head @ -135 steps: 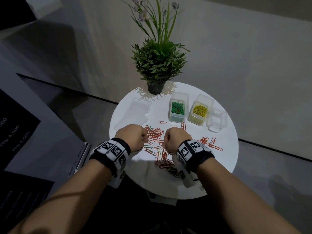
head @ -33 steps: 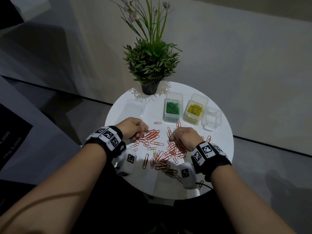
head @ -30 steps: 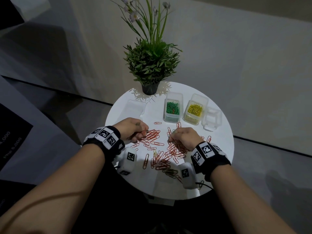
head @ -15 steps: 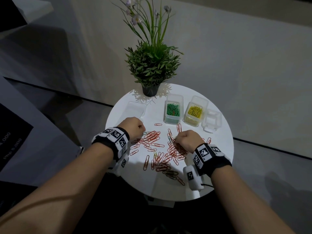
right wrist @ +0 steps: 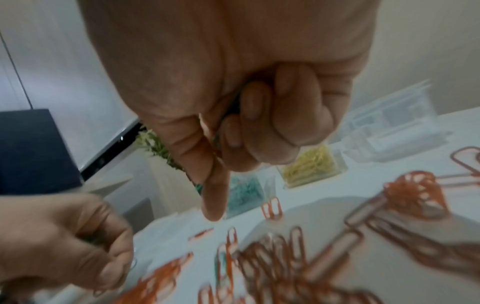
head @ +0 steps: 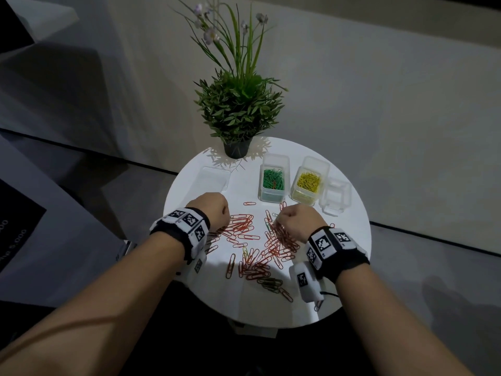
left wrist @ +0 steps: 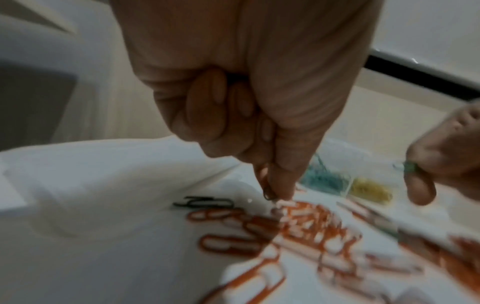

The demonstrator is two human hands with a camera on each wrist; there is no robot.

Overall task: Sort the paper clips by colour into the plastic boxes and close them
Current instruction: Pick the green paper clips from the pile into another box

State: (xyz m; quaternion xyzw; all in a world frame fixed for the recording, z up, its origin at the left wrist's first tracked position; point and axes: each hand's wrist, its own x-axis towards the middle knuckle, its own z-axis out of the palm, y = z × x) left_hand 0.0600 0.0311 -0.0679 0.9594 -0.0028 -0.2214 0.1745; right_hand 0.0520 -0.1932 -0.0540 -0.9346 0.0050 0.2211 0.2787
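Red paper clips lie scattered on the round white table, with a few dark green ones among them. My left hand hovers over the left of the pile, thumb and forefinger pinching a dark clip, the other fingers curled. My right hand is closed in a fist just right of centre, green clips showing between thumb and fingers. Behind stand the open box of green clips, the open box of yellow clips and an empty clear box.
A potted plant stands at the table's far edge. A clear lid lies at the back left. More red clips reach toward the near right rim. Grey floor and a wall surround the table.
Both hands have drawn up from spread fingers on the pile into closed fists holding picked clips. The left hand has shifted slightly toward the back.
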